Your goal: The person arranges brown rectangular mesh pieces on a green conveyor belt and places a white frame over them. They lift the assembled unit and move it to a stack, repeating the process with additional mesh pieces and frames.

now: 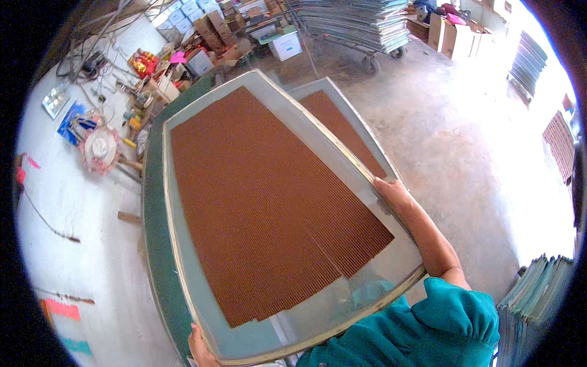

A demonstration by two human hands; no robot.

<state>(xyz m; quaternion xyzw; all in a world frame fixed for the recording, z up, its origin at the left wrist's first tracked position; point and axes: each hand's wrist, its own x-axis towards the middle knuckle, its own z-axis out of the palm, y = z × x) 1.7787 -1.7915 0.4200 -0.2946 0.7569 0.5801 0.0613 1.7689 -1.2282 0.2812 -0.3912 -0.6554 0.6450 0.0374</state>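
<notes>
A large framed mesh screen [373, 269] with a pale rim is held up in front of me, tilted. Across it lies a broad sheet of thin, closely packed brown sticks [263, 202], with a split line near its lower edge. My left hand [200, 347] grips the rim at the near left corner; its lower part leaves the picture. Further up on the right side, my right hand [393, 194] is closed round the rim. A second screen [378, 137] bearing similar brown sticks shows partly behind the first, the rest hidden.
A green tabletop [160, 244] shows beneath, along the left. Stacked screens stand on a wheeled cart [354, 24] at the back, with more stacks [535, 306] at the right. Cardboard boxes [214, 30] and clutter line the far left wall, where a hat [101, 147] hangs.
</notes>
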